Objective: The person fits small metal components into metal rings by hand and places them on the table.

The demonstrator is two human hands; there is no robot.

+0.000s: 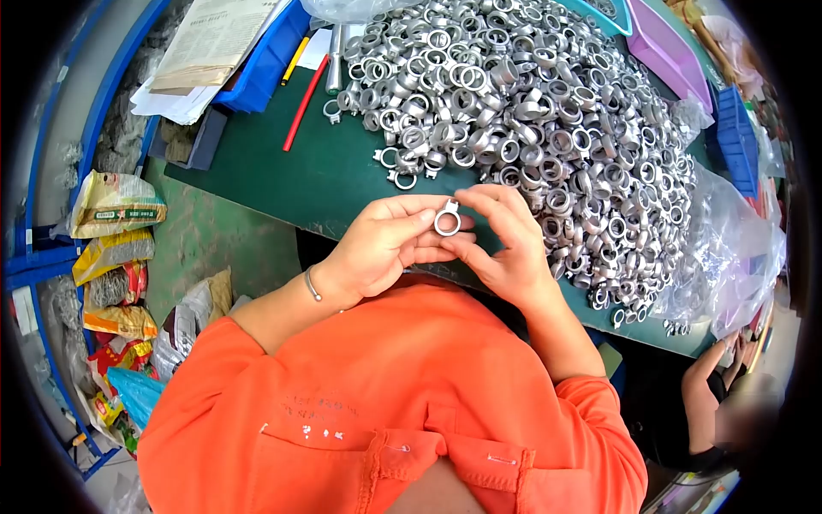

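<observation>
Bright orange shirt [411,351], loose short sleeves [201,368]; chest pocket [308,467] topped by small dark-and-white lettering [324,417]. Left wrist [334,285]: thin silver bangle [311,283], ball tip.

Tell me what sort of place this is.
Most likely a workshop or small factory handling metal parts: a big heap of metal rings lies on a green table, with a blue bin and a pink bin nearby.
</observation>
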